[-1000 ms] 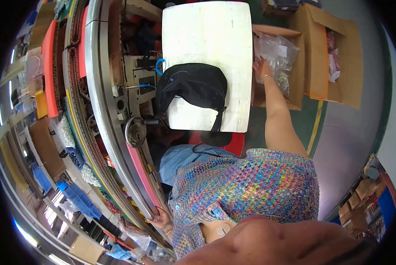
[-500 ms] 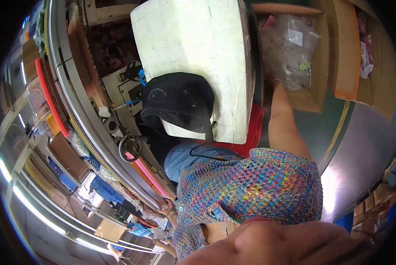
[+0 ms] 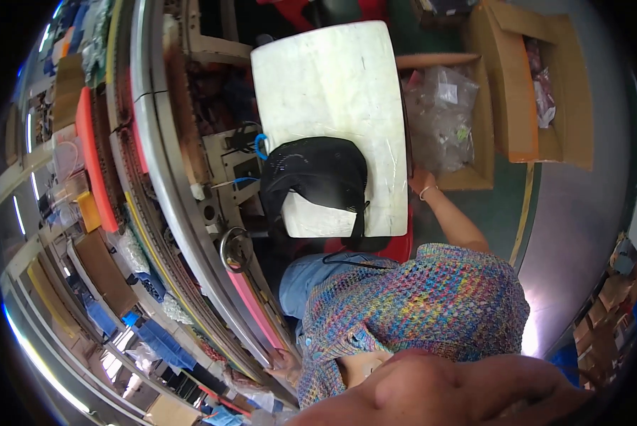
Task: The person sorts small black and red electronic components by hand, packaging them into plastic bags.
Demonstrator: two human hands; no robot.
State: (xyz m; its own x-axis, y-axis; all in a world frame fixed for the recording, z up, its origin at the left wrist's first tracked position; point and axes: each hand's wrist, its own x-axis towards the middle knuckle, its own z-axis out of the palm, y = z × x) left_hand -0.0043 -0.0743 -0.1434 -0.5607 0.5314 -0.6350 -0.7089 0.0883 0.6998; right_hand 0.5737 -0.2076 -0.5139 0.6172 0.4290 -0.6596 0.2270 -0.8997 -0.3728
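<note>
See carton (image 3: 483, 124) upper R of frame, long axis up-down, w/ R hand (image 3: 423, 182) nearer, L hand (image 3: 284, 363) far; can't tell either's grip.

From my remote seat I see a pale band (image 3: 424, 192) at the right hand's (image 3: 421, 179) wrist. Left of that hand, the board (image 3: 325, 85) reads off-white with faint grey scuffs, under a solid black mesh item (image 3: 317, 157). Beyond the hand I make out brown cardboard (image 3: 483, 121) around clear plastic (image 3: 432, 131) with a white label (image 3: 447, 93). Right of it, a yellow line (image 3: 523, 220) crosses green floor (image 3: 499, 216). Nearer me than that hand, the knit top (image 3: 418, 305) is flecked blue, pink and yellow.
</note>
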